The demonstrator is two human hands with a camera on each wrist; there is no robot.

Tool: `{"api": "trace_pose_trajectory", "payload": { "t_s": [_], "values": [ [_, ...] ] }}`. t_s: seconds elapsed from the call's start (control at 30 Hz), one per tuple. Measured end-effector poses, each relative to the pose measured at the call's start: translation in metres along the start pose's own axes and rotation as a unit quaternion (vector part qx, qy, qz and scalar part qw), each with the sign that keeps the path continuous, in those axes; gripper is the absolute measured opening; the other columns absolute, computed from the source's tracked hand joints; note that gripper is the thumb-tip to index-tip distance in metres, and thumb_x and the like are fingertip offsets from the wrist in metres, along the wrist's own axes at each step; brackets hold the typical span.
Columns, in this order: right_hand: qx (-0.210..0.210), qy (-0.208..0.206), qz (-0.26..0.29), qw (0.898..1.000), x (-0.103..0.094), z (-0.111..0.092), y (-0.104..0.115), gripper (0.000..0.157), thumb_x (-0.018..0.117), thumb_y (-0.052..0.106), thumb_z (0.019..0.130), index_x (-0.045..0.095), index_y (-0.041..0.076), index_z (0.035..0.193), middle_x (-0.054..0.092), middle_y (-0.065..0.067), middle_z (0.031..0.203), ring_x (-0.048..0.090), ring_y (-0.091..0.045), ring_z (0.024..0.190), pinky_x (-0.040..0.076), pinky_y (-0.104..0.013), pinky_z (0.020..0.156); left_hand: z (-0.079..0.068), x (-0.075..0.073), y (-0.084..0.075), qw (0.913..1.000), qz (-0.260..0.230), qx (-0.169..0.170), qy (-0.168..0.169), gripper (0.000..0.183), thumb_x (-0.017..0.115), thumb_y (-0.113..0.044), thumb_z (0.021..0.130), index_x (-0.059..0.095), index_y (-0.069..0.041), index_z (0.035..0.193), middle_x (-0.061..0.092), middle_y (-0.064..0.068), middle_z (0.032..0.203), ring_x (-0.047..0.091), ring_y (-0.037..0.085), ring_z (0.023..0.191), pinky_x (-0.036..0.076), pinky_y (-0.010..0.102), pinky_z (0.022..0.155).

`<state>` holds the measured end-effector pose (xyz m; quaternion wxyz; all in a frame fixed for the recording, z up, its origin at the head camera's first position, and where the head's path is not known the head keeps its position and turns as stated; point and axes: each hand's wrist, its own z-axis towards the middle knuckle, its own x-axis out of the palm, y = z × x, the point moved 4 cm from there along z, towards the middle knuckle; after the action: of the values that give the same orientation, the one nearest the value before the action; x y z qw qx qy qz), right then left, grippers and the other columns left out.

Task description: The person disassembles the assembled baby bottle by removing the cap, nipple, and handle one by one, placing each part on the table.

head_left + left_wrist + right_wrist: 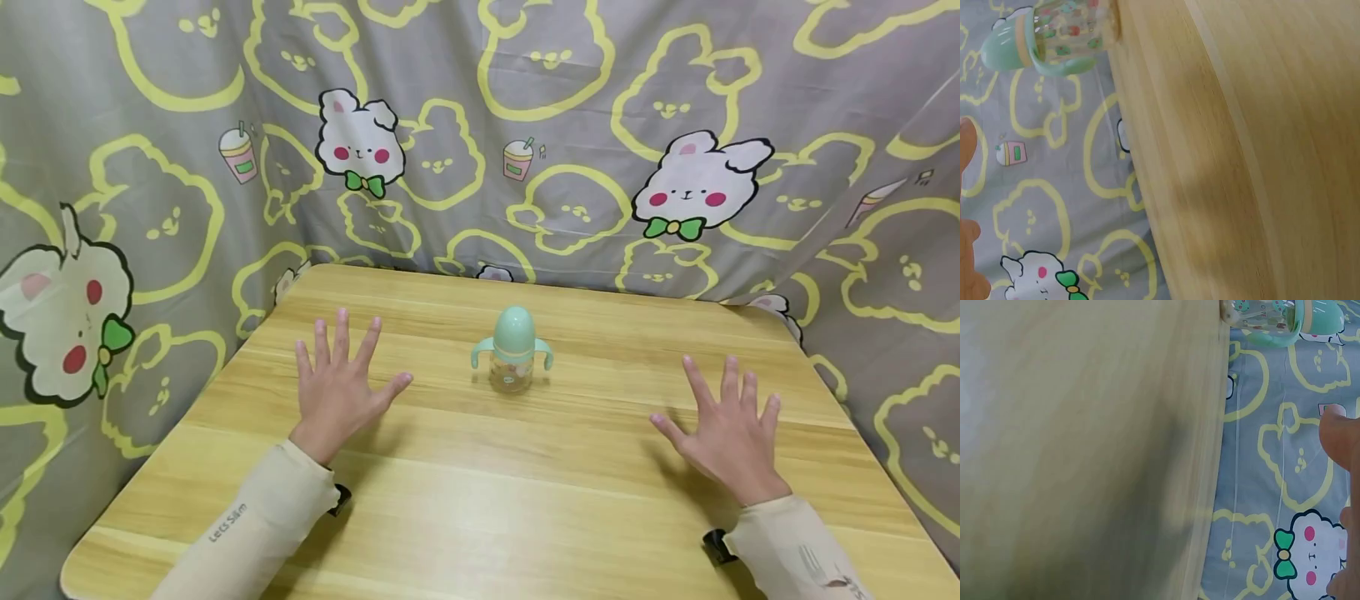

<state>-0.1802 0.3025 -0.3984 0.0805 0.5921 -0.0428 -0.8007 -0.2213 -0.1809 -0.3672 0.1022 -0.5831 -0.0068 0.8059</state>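
Note:
A baby bottle point(513, 350) with a mint green domed cap and two side handles stands upright on the wooden table. Its lower part is see-through with small printed figures. To its left, my left hand point(339, 398) hovers over the table, fingers spread and holding nothing. My right hand point(727, 433) is likewise spread above the table on the right, farther from the bottle. Neither hand touches it. The left wrist view shows the bottle point(1066, 37) at its top left, cut off by the frame; in the right wrist view the bottle point(1279, 317) is at the top right.
The table point(480, 492) has light wood grain and rounded corners. Grey curtains point(450, 75) with yellow outlines and white rabbit faces hang behind it and at both sides. Beige sleeves point(255, 517) cover the forearms, with a black strap piece point(720, 547) at the right wrist.

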Motion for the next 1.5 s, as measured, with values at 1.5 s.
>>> {"api": "trace_pose_trajectory", "payload": {
  "t_s": [1.5],
  "values": [
    [-0.072, -0.002, 0.223, 0.972, 0.009, 0.066, 0.064, 0.082, 0.063, 0.044, 0.091, 0.02, 0.016, 0.155, 0.028, -0.019, 0.154, 0.026, -0.048, 0.136, 0.016, -0.073, 0.098, 0.018, 0.036, -0.082, 0.9606, -0.274, 0.017, 0.045, 0.09, 0.048, -0.058, 0.094, 0.006, -0.008, 0.156, 0.009, 0.016, 0.16, 0.021, 0.038, 0.142, 0.03, 0.057, 0.104]
  ]
}}
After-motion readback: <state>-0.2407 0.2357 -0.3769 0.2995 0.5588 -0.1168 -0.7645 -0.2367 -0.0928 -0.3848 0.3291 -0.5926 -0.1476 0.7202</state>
